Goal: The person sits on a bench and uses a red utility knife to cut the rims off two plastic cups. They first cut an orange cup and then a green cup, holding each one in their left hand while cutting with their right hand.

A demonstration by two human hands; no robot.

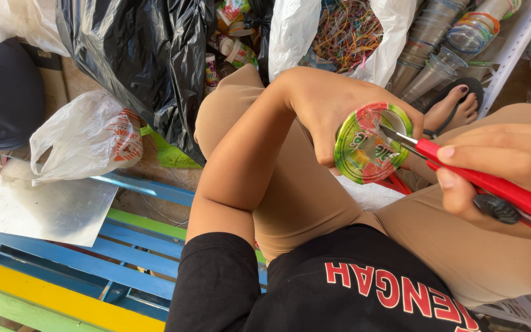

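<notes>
My left hand (327, 104) grips a plastic cup by its rim, with the round green and red foil lid (367, 150) facing me. My right hand (499, 163) holds a red utility knife (493, 184). Its metal blade tip (391, 134) touches the lid near the upper right edge, where part of the foil looks cut open. Both hands are above my lap, over tan trousers (290, 197).
A black rubbish bag (142, 55) and a white plastic bag (87, 138) lie at left. A sack of coloured strips (345, 31) and stacked clear cups (437, 55) stand ahead. A metal sheet (38, 209) rests on painted blue, green and yellow slats (93, 270).
</notes>
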